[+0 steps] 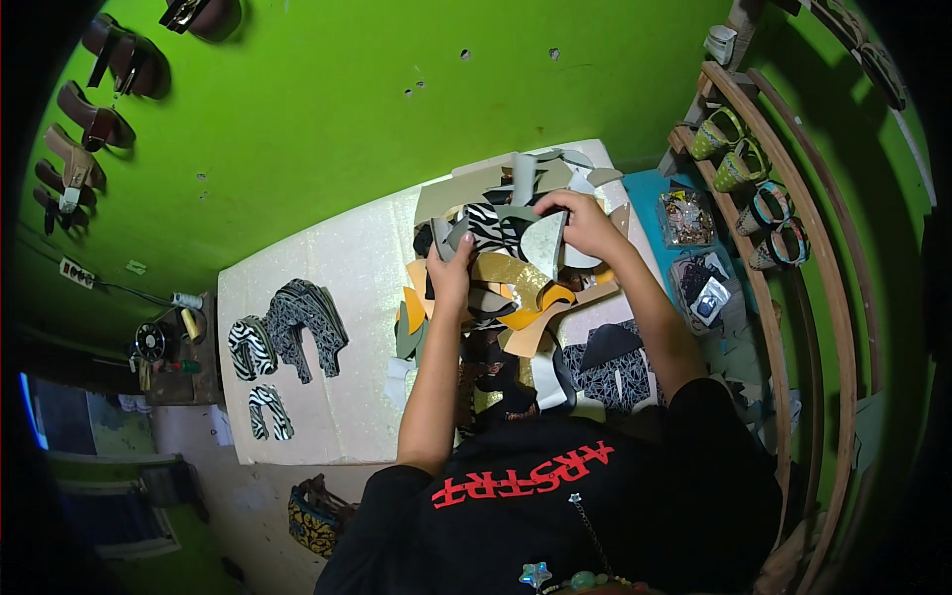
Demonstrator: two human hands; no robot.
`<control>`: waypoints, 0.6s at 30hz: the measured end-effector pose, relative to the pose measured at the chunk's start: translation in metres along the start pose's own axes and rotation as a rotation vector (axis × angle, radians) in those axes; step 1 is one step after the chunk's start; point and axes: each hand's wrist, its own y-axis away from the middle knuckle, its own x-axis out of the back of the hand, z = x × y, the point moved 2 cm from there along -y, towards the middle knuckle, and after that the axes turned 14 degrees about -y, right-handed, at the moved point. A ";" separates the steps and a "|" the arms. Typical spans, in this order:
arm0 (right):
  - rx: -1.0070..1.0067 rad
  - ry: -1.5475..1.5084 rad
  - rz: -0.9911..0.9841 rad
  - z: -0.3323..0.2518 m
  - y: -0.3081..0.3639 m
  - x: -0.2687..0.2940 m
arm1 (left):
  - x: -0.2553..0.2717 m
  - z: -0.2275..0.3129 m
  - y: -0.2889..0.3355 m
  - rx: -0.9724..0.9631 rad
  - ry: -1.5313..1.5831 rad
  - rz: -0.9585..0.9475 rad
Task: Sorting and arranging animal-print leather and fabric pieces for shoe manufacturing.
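Note:
Over a heap of cut leather and fabric scraps [496, 270], both my hands are raised side by side. My left hand [451, 276] grips a grey scrap [452, 238], its thumb on the front. Closed on the top edge of a pale grey, curved scrap [541, 243] is my right hand [587, 224]. Between them lies a zebra-print piece [485, 227]; whether either hand touches it I cannot tell. Nearer to me are a gold glitter piece [508, 274] and a yellow-orange strip [540, 307].
Stacked black-and-grey patterned cutouts [302, 322] and zebra-print cutouts [252, 347] lie at the left of the white table [377, 248]. On the right, a wooden rack [759, 178] holds shoes. Bags of small parts [686, 218] sit beside the table. Shoes [96, 124] hang on the green wall.

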 end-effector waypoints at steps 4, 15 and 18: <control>0.096 0.212 0.021 -0.003 0.015 0.009 | 0.001 0.001 -0.004 0.042 0.229 0.026; -0.052 0.161 0.271 -0.017 0.021 0.023 | 0.022 0.019 -0.001 0.084 0.262 0.027; 0.002 0.284 0.312 -0.013 0.017 0.024 | 0.031 0.027 0.000 0.044 0.278 0.030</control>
